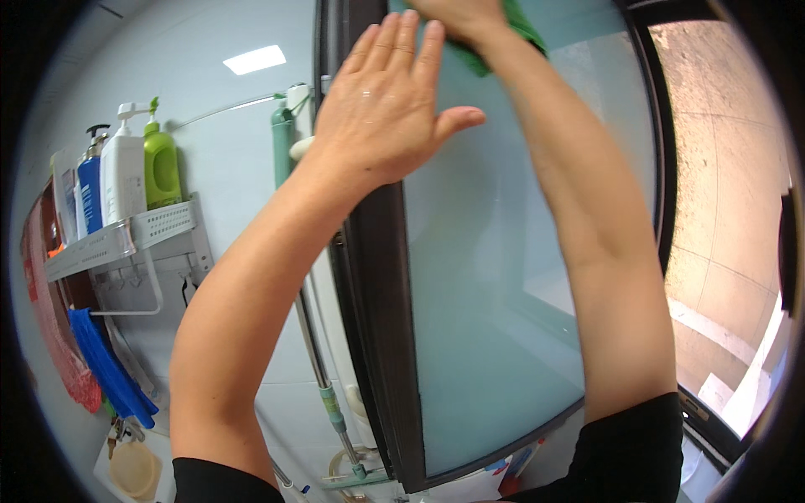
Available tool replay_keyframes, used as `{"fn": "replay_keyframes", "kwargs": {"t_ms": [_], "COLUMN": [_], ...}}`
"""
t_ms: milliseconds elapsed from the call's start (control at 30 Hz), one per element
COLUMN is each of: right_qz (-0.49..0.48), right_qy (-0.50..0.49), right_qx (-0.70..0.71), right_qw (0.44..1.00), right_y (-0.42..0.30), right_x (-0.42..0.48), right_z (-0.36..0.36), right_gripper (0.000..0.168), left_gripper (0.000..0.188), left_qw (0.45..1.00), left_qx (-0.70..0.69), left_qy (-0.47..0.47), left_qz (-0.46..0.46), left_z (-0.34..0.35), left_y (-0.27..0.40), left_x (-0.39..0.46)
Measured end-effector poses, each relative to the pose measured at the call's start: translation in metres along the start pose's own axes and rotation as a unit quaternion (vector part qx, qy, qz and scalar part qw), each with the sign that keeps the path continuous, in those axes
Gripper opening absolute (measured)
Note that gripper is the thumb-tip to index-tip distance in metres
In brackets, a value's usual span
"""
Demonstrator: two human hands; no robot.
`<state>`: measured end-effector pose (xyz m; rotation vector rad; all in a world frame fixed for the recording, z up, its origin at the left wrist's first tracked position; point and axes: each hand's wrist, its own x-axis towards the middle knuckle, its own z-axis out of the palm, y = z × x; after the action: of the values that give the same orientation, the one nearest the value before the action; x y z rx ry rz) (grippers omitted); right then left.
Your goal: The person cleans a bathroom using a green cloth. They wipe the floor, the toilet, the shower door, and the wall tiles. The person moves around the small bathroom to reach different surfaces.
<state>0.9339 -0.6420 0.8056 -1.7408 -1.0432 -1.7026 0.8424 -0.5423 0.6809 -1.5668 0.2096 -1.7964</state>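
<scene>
A frosted glass panel [490,302] in a dark frame [383,327] stands before me. My right hand [465,19] is at the top of the picture, on a green cloth [525,31] that lies against the upper glass; its fingers are partly cut off by the picture's edge. My left hand [383,100] is spread flat, palm towards the frame's left upright, fingers pointing up and thumb out over the glass. It holds nothing and looks wet. Whether its palm touches the frame cannot be told.
On the left wall, a metal shelf [126,242] carries a green pump bottle [161,166], a white pump bottle [122,179] and others. A blue cloth [110,364] hangs below. Long-handled cleaning tools [314,339] stand behind the frame. An opening with tiled ground [717,188] is at right.
</scene>
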Motion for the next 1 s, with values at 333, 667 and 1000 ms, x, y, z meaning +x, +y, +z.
{"fn": "replay_keyframes", "kwargs": {"t_ms": [333,667,1000], "right_qz": [0.186,0.279,-0.243], "right_qy": [-0.003,0.002,0.060], "right_qx": [0.019,0.005,0.004], "right_qw": [0.982,0.960,0.968], "right_y": [0.044,0.146,0.011], "right_x": [-0.009,-0.099,-0.186], "right_z": [-0.012,0.004,0.031], "right_gripper": [0.065,0.070,0.047], "left_gripper": [0.088,0.082,0.068], "left_qw": [0.989,0.984,0.996], "left_qx": [0.043,0.066,0.067], "left_qy": [-0.137,-0.166,-0.024], "left_qz": [0.019,-0.026,0.057], "left_z": [-0.016,-0.012,0.002], "left_y": [-0.003,0.011,-0.011], "left_x": [0.008,0.010,0.003]}}
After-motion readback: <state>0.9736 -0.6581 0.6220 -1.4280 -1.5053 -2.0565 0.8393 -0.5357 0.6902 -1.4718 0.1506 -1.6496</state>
